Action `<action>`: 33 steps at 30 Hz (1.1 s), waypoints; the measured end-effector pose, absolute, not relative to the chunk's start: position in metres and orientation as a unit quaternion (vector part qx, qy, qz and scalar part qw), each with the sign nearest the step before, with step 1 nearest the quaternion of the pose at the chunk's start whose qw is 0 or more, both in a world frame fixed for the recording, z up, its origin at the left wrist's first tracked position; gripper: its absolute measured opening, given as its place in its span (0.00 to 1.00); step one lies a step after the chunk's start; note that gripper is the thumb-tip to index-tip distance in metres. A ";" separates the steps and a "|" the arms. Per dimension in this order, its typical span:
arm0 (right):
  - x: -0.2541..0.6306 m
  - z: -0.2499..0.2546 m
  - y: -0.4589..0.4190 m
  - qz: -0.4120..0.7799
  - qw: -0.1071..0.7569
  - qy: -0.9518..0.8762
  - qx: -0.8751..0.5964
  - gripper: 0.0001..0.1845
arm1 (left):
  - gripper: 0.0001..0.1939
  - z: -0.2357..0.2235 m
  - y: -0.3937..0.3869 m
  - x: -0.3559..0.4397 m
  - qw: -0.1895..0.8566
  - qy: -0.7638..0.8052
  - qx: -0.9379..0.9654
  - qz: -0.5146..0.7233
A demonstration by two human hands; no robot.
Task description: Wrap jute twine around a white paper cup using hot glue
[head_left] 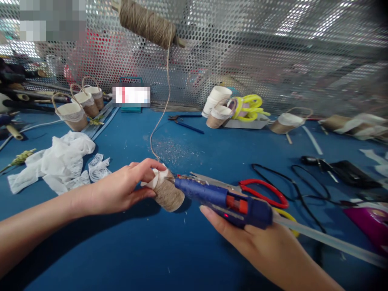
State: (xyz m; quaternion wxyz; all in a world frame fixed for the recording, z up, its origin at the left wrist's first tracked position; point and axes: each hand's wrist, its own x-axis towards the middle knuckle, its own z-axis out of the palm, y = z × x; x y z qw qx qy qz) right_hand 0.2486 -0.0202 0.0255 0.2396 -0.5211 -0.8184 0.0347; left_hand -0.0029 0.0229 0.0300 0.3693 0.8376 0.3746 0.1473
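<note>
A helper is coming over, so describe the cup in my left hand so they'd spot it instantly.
Over the blue table, find the left hand, opposite the blue glue gun in the right hand. It grips a tilted, twine-wrapped cup by its white end. Unlike the handled cups farther back, it has a twine strand rising beside it to the hanging spool.

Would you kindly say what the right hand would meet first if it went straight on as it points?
The brown twine-wrapped cup, probably: the blue plastic glue gun in the right hand aims its nozzle there, though depth leaves unclear whether they touch.
</note>
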 end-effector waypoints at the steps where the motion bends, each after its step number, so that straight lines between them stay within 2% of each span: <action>1: 0.249 0.025 -0.020 0.025 0.245 -0.817 -0.521 0.19 | 0.19 0.030 0.023 -0.003 0.367 0.375 0.838 0.147; 9: 0.244 0.031 -0.023 0.074 0.231 -0.833 -0.496 0.12 | 0.19 0.030 0.022 -0.002 0.364 0.376 0.840 0.145; 16: 0.250 0.023 -0.021 0.059 0.229 -0.803 -0.548 0.17 | 0.18 0.029 0.022 -0.003 0.368 0.384 0.835 0.139; 23: 0.247 0.027 -0.023 0.089 0.234 -0.806 -0.536 0.14 | 0.19 0.029 0.023 -0.003 0.356 0.370 0.845 0.149; 27: 0.249 0.026 -0.020 0.066 0.231 -0.810 -0.536 0.19 | 0.18 0.031 0.022 -0.002 0.361 0.378 0.840 0.144; 33: 0.253 0.022 -0.023 0.029 0.221 -0.835 -0.504 0.20 | 0.18 0.032 0.022 -0.002 0.364 0.380 0.838 0.141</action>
